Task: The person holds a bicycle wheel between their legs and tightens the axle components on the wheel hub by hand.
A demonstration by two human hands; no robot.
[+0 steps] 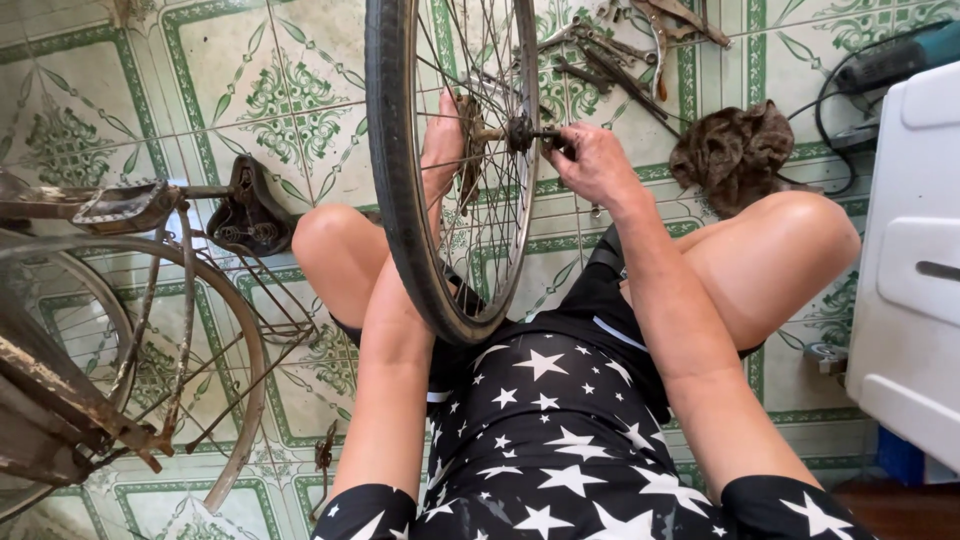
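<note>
Black-tyred spoked bicycle wheel stands between the knees; right hand fingers pinch its axle nut at three o'clock, left hand fingers brace the spokes; nut still on.

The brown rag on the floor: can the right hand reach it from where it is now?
Probably yes. The right hand is at the wheel's axle, and the brown rag lies on the tiled floor just to its right, beyond the knee; nothing stands between them.
</note>
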